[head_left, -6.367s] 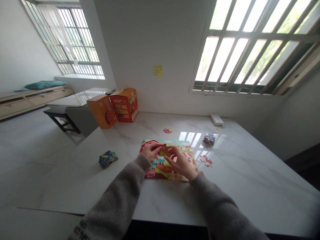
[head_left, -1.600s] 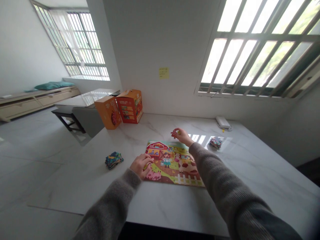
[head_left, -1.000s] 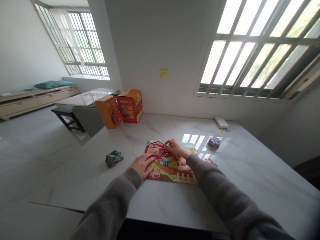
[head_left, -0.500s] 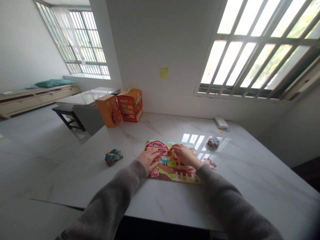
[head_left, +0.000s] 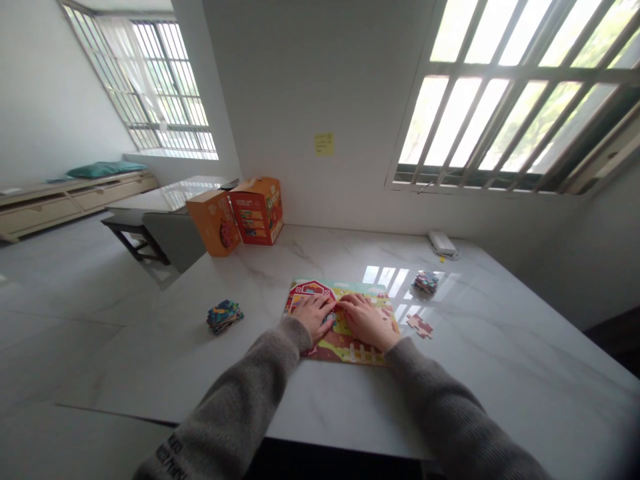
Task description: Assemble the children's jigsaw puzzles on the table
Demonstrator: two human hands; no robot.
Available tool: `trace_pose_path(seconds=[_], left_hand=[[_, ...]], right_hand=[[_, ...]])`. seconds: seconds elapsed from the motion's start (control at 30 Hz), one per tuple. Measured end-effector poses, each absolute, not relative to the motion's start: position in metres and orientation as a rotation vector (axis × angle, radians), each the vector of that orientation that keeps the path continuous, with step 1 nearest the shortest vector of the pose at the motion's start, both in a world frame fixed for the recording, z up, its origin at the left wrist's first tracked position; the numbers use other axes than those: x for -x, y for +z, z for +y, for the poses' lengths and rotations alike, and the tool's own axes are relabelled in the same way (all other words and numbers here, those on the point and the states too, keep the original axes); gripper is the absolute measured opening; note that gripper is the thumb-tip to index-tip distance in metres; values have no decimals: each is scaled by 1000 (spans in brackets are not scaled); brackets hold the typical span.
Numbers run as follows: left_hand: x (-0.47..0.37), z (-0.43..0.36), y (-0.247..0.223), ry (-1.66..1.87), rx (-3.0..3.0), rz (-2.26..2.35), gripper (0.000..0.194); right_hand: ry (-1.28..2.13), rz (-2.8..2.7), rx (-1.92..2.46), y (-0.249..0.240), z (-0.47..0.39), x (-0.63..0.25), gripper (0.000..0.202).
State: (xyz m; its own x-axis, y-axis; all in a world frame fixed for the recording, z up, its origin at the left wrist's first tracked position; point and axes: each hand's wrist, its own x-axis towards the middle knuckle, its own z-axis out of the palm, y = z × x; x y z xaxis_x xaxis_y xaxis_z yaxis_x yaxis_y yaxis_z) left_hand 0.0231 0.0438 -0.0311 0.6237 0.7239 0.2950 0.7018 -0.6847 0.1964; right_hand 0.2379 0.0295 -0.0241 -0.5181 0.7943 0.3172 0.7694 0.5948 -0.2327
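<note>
A farm-scene jigsaw puzzle (head_left: 330, 351) with a red barn, greenery and a white fence lies flat in front of me. My left hand (head_left: 315, 316) rests on its left half, fingers stretched out over the picture. On the right half lies my right hand (head_left: 367, 323), its fingers extended and slightly bent. The fingertips of both hands nearly meet at the middle and cover part of the picture. Just right of the puzzle, a few loose pink puzzle pieces (head_left: 420, 326) lie on the table.
A stack of dark blue puzzle pieces (head_left: 225, 316) sits to the left, another stack (head_left: 425, 282) at the right. Two orange boxes (head_left: 214, 223) stand at the back left of the marble-patterned table (head_left: 340, 407). A white power strip (head_left: 443, 244) lies near the wall.
My left hand has slid right along the puzzle toward the middle. My right hand has shifted slightly and lies flatter, fingertips now near the left hand's.
</note>
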Motion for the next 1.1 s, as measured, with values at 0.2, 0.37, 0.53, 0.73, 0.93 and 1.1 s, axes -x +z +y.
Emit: trace_pose_path(seconds=[0.2,0.37,0.53,0.73,0.93,1.1], left_hand=[[-22,48,-41,537,-2784,1242,48],[-22,47,-41,488,-2774,1256,48],[-23,44,-36,427,-2740,1302,49],[-24,42,-31,351,-2728,1330,50],[-25,43,-31,389,-2702,1332,49],[-24,44,-33,416,-2702,1313,48]], right_hand=[[109,-2424,1262,-24,27,-237,38],[181,-2360,1221,-23,23,-247,37],[123,-2181,1339,-23,15,-292,30],[-190,-1919,1785,-39,-16,-369,38],[-190,-1706,2332,-47,-36,-393,43],[-59,-1699,2356,-43,-31,-391,32]])
